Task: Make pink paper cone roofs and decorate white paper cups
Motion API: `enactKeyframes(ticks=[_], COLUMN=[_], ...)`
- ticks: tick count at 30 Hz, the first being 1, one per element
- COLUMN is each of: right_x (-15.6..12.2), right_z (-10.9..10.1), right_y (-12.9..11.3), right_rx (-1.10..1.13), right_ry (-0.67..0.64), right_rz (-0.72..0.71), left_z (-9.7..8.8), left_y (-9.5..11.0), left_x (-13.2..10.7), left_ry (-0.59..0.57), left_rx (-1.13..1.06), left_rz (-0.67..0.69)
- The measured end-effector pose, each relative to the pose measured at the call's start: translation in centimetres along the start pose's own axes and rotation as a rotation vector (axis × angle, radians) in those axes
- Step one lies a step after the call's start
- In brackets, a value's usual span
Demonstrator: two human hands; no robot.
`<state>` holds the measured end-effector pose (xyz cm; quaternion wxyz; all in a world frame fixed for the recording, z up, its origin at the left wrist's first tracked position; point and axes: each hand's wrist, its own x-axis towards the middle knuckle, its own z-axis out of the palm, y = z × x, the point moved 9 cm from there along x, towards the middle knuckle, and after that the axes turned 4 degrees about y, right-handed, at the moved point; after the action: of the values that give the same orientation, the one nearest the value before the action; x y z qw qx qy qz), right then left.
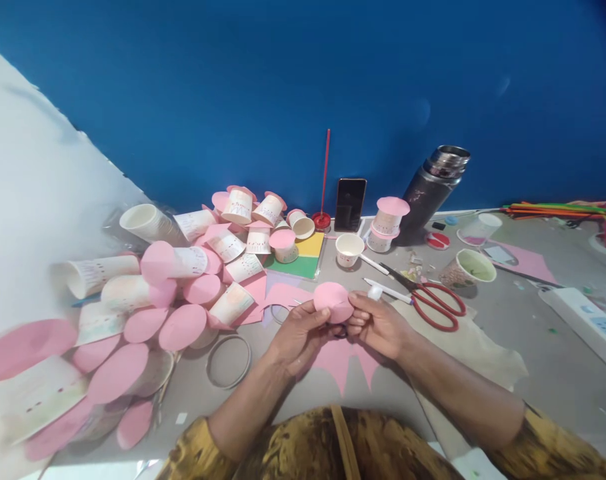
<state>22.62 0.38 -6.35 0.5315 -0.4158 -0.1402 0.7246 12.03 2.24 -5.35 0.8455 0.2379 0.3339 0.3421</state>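
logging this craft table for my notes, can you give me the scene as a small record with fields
left grip: on the left edge of a pink paper disc
right grip: on the right edge of that disc
below the hands: cut pink paper on the grey table
left side: pile of paper cups, many with pink discs
beyond the hands: white cup, upright phone, blue wall
right side: red-handled scissors, dark flask with no lid on
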Motion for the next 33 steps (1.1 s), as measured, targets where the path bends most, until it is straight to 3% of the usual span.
enactKeyframes(ticks=[6,14,23,33], right_x=[0.0,-0.2,0.1,-0.1], right_z=[-0.3,-1.0,-1.5,-1.4], right_y=[0.7,-0.3,-1.1,-2.5], right_rx=[-0.098,-0.269,-0.360,-0.654], right_ry=[0.003,0.118,0.084,0.088], right_rz=[0.008,-0.148,-0.145,-0.232], left_z=[-0.2,-0.5,0.0,-1.9], left_y=[-0.3,-1.3,-0.3,-0.5], left_x=[0.1,-0.1,-0.3,0.4], left_ry=[0.021,0.022,-0.034,0.088], left_rx=[0.029,-0.012,0.081,-0.015], left_rz=[-0.019,-0.088,-0.065,-0.112])
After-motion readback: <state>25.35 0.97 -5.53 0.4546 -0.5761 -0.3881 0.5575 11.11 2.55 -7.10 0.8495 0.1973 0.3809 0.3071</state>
